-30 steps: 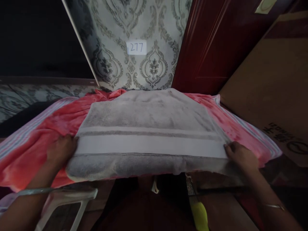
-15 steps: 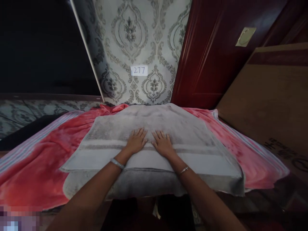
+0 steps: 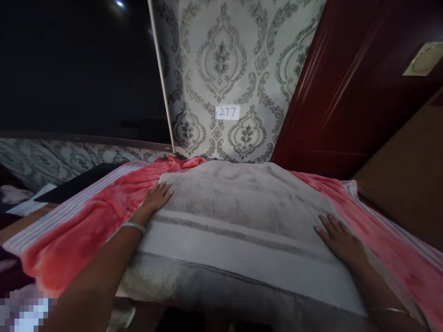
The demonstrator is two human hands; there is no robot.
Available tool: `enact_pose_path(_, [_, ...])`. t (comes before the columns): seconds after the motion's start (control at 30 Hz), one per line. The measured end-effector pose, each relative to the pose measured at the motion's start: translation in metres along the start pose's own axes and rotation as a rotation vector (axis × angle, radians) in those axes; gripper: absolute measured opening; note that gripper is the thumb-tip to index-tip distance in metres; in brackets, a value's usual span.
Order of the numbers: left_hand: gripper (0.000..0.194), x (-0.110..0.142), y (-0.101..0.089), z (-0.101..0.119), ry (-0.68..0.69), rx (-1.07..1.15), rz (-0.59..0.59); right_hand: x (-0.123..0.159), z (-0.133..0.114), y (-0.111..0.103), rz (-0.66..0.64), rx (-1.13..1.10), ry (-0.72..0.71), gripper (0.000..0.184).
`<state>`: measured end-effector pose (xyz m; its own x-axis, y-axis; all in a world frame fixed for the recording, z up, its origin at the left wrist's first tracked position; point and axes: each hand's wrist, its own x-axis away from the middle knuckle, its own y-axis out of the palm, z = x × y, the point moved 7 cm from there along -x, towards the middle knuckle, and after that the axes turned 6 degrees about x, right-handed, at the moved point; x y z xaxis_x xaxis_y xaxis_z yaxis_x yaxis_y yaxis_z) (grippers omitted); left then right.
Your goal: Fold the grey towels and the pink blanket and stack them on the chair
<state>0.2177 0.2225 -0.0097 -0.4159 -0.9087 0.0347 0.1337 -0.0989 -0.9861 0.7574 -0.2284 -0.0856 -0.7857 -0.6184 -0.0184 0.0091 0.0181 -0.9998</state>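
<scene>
Left hand point(image 3: 155, 199) and right hand point(image 3: 342, 240) lie on grey, white-banded plush towel point(image 3: 242, 198), fingers apart. Even outward pressure should smooth it best

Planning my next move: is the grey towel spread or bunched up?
Spread: the grey towel lies broad and mostly smooth over the coral cloth, its pale band running across. Whether layers lie doubled, I cannot tell.

A brown table point(image 3: 26, 224) shows only as a strip at the left, the rest hidden under a coral-red plush blanket point(image 3: 83, 226) with a striped border. Directly on the blanket lies a grey towel point(image 3: 235, 196) with white bands, spread wide, with red showing on both sides of it.
</scene>
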Motion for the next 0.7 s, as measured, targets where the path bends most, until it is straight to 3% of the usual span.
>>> enact_pose_path(0.07, [0.064, -0.005, -0.005, -0.012, -0.074, -0.006, -0.003, -0.003, -0.004, -0.004, -0.007, 0.01, 0.018, 0.065])
enact_pose_path(0.13, [0.065, -0.012, -0.014, -0.002, -0.101, -0.016, 0.078, -0.005, -0.03, -0.021, 0.034, 0.046, 0.021, 0.062])
enact_pose_path(0.2, [0.066, -0.02, -0.018, 0.033, -0.005, -0.006, 0.173, -0.005, -0.081, -0.045, 0.149, 0.068, -0.056, 0.061])
enact_pose_path(0.27, [0.065, -0.028, -0.01, 0.084, 0.206, 0.02, 0.167, -0.002, -0.152, -0.063, 0.205, 0.036, -0.272, 0.06])
enact_pose_path(0.37, [0.063, -0.035, 0.014, 0.147, 0.453, 0.011, 0.06, -0.001, -0.247, -0.065, 0.102, -0.049, -0.552, 0.063])
enact_pose_path(0.43, [0.062, -0.04, 0.025, 0.163, 0.485, -0.02, 0.045, -0.006, -0.282, -0.057, 0.027, -0.071, -0.658, 0.062])
enact_pose_path(0.5, [0.062, -0.046, 0.031, 0.163, 0.469, -0.035, 0.042, -0.017, -0.287, -0.05, 0.004, -0.085, -0.686, 0.063])
enact_pose_path(0.57, [0.064, -0.053, 0.032, 0.156, 0.456, -0.035, 0.015, -0.036, -0.263, -0.044, 0.013, -0.073, -0.625, 0.062])
enact_pose_path(0.7, [0.064, -0.07, 0.024, 0.123, 0.394, -0.045, -0.032, -0.072, -0.157, -0.038, 0.006, 0.01, -0.329, 0.061])
